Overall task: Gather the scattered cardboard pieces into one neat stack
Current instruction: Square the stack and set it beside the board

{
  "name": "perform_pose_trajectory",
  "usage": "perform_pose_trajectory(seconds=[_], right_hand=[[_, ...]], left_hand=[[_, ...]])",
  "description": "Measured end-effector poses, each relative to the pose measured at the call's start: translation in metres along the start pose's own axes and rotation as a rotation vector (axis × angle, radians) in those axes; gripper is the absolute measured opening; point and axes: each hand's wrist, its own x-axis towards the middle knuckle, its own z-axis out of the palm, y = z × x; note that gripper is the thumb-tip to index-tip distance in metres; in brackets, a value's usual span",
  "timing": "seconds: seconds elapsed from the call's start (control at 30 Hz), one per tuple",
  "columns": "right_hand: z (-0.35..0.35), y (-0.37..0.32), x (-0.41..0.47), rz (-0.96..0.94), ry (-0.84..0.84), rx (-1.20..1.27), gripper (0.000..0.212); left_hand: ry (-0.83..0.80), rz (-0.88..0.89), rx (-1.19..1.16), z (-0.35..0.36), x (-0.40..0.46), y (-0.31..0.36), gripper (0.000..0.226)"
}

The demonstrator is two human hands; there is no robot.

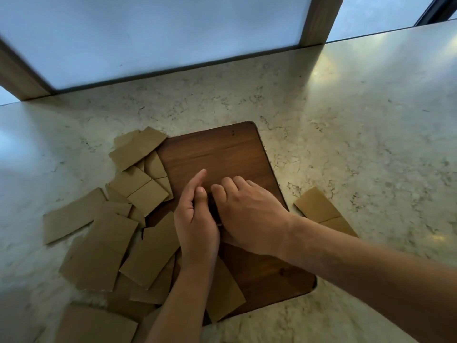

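One marble counter [346,120] fills the view, with a wooden board [222,154] lying flat on it as the landmark. Many cardboard pieces [103,243] lie scattered and overlapping along the board's left edge, some spilling onto it; two more pieces [319,209] lie just right of the board. Both hands meet over the board's middle: left hand [195,219] edge-down, fingers pressed together, thumb tucked in; right hand [249,214] palm-down, fingers curled together against the left. Something dark sits between them, cannot tell what or whether it is gripped.
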Motion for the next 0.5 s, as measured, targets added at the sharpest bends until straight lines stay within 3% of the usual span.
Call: perform_pose_trajectory(seconds=[0.17, 0.23, 0.33, 0.43, 0.5], right_hand=[[0.001, 0.003, 0.002, -0.016, 0.029, -0.014, 0.07], [-0.006, 0.006, 0.001, 0.013, 0.031, 0.056, 0.068], [-0.029, 0.02, -0.017, 0.31, 0.041, 0.516, 0.061], [-0.045, 0.057, -0.068, 0.735, 0.181, 1.16, 0.041], [-0.044, 0.08, -0.105, 0.947, 0.258, 1.336, 0.02]], left_hand=[[-0.076, -0.04, -0.067, -0.005, -0.001, 0.002, 0.038], [-0.126, -0.077, -0.181, -0.006, -0.003, 0.005, 0.054], [-0.192, -0.055, -0.269, -0.008, -0.002, 0.005, 0.076], [-0.24, 0.048, -0.045, 0.006, -0.016, 0.004, 0.079], [-0.274, 0.188, 0.161, 0.021, -0.036, 0.002, 0.069]])
